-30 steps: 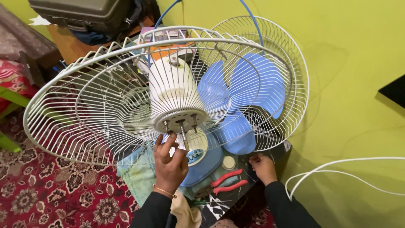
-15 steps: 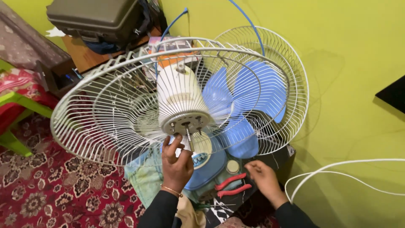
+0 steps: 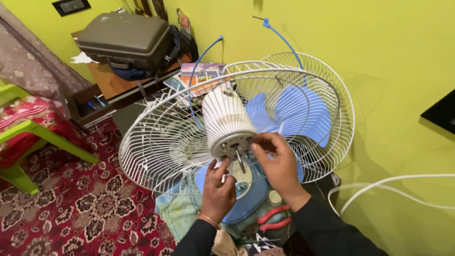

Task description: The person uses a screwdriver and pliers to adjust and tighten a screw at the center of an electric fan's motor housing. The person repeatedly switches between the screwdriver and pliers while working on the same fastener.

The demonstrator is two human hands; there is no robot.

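Note:
A white fan motor (image 3: 225,118) with a grey round face (image 3: 234,144) and a bare shaft (image 3: 240,161) points toward me, set in a white wire rear guard (image 3: 156,142). My left hand (image 3: 218,189) reaches up from below, its fingers gripping the lower edge of the motor face. My right hand (image 3: 277,163) curls around the right edge of the face with fingertips pinched against it; anything small between them is hidden. The blue fan blade (image 3: 303,111) sits behind, inside a second wire guard (image 3: 343,109) that leans on the yellow-green wall.
Red-handled pliers (image 3: 272,218) lie on the floor under my right wrist, beside the blue fan base (image 3: 251,196). A grey case (image 3: 125,40) rests on a wooden table at the back left. There is also a green stool (image 3: 28,137), a red patterned carpet (image 3: 85,218) and a white cable (image 3: 393,182).
My right hand has risen from the floor by the pliers to the motor face. The view has shifted, so the fan sits further right. My left hand stays at the motor.

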